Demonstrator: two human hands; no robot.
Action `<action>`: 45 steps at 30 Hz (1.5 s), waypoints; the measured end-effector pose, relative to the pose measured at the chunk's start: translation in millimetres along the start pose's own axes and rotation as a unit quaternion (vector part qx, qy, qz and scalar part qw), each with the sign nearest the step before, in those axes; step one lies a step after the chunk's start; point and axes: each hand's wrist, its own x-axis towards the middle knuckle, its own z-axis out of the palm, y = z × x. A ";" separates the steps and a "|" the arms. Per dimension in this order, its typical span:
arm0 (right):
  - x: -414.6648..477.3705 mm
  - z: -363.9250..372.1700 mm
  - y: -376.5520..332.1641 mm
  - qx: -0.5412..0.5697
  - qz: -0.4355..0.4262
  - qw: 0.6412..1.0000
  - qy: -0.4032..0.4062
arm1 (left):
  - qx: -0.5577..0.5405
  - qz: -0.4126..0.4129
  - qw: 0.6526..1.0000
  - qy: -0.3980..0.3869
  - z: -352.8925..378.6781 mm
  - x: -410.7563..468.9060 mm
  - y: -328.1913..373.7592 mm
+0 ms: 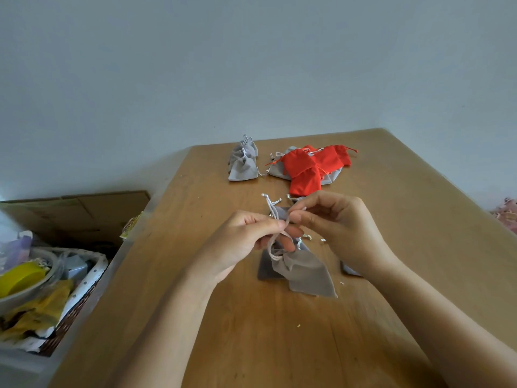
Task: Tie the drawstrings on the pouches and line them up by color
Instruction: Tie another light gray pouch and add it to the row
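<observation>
Left hand (246, 236) and right hand (341, 228) each pinch cord (270, 205). Grey pouch (305, 273) at 6 o'clock below. Best: pull toward 9 and 3 evenly, snugging knot.

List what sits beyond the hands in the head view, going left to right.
Cardboard box → row of grey pouches → pile of red and grey pouches → pink things, cut off at the right edge. The basket is left out because it overlaps the box.

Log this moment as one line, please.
stage: tying | left hand: pinches drawstring | right hand: pinches drawstring | grey pouch: mouth cinched
</observation>
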 end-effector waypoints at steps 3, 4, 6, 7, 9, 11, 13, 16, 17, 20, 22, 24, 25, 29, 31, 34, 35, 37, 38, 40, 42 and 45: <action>1.6 -3.1 -3.9 0.057 -0.017 0.998 0.031 | -0.025 -0.048 0.998 -0.021 0.0 -0.3 1.3; 2.2 -5.0 -5.7 0.077 -0.019 0.996 0.039 | -0.040 -0.060 0.997 -0.021 -0.6 0.2 1.3; 2.9 -8.0 -8.4 0.114 -0.011 0.992 0.045 | -0.072 -0.077 0.994 -0.023 -3.1 1.4 0.0; 3.1 -8.8 -9.5 0.130 -0.004 0.991 0.041 | -0.098 -0.086 0.991 -0.024 -4.6 2.3 -0.3; 2.8 -10.1 -11.0 0.161 0.011 0.987 0.014 | -0.167 -0.104 0.980 -0.021 -6.3 3.2 0.1; 1.8 -12.1 -12.9 0.187 0.019 0.981 -0.035 | -0.248 -0.111 0.962 -0.021 -8.6 4.3 -0.9; 0.3 -13.4 -14.8 0.197 0.017 0.977 -0.083 | -0.330 -0.106 0.937 -0.033 -12.3 6.2 -3.5; -2.0 -13.4 -15.0 0.167 0.007 0.980 -0.108 | -0.398 -0.094 0.912 -0.040 -16.3 7.2 -6.2; -2.1 -13.2 -14.2 0.161 0.006 0.981 -0.110 | -0.405 -0.090 0.909 -0.040 -16.8 7.4 -6.6; -0.9 -13.7 -13.2 0.165 0.010 0.980 -0.114 | -0.394 -0.083 0.915 -0.028 -15.6 6.1 -4.0; 0.2 -14.8 -12.1 0.170 0.013 0.979 -0.111 | -0.355 -0.080 0.931 -0.001 -13.1 5.3 -2.5; 1.5 -15.8 -11.8 0.176 0.012 0.979 -0.099 | -0.281 -0.070 0.957 0.036 -9.4 2.9 1.3; 2.3 -16.3 -11.6 0.182 0.010 0.979 -0.090 | -0.240 -0.059 0.968 0.048 -7.9 2.1 2.5; 5.1 -17.8 -10.9 0.201 0.012 0.978 -0.055 | -0.121 0.009 0.991 0.057 -2.8 -3.4 7.4; 5.4 -19.2 -9.9 0.198 0.012 0.979 -0.054 | -0.082 0.037 0.994 0.062 -0.9 -4.5 8.0; 5.7 -21.4 -8.9 0.166 0.012 0.985 -0.054 | -0.026 0.060 0.995 0.079 0.2 -6.3 8.6; 6.2 -22.5 -8.5 0.153 0.012 0.987 -0.046 | -0.005 0.065 0.994 0.087 0.1 -7.2 9.3; 6.9 -24.7 -7.9 0.120 0.009 0.992 -0.028 | 0.031 0.081 0.992 0.096 0.0 -9.1 10.5; 7.2 -25.0 -7.9 0.097 0.006 0.995 -0.023 | 0.048 0.090 0.990 0.098 0.2 -9.7 10.8; 6.3 -24.1 -7.5 0.050 0.009 0.998 -0.034 | 0.067 0.105 0.987 0.097 1.4 -10.5 10.5; 4.2 -20.9 -7.0 0.017 0.023 0.997 -0.070 | 0.078 0.121 0.985 0.095 2.6 -10.2 8.5; 2.0 -14.0 -6.3 -0.072 0.025 0.989 -0.125 | 0.134 0.147 0.974 0.107 3.1 -9.3 4.9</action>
